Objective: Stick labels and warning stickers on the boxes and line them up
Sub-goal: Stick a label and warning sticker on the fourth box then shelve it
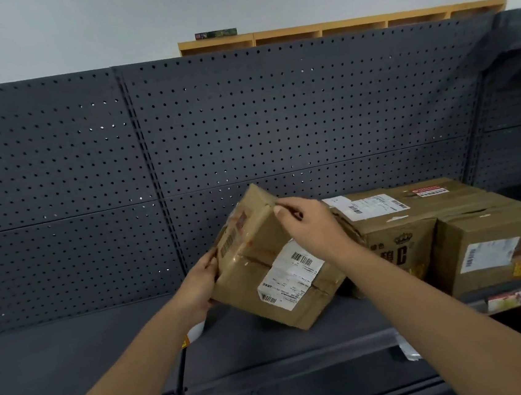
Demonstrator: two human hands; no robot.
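Now both hands (197, 284) (312, 224) gripping tilted box (259, 261)

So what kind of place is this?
Probably a storeroom or parcel depot: dark grey metal shelving backed by perforated pegboard panels, and taped brown cardboard boxes bearing white barcode shipping labels.

Dark grey shelf (268, 341) under two labelled cardboard boxes (449, 232) (side by side, at right)
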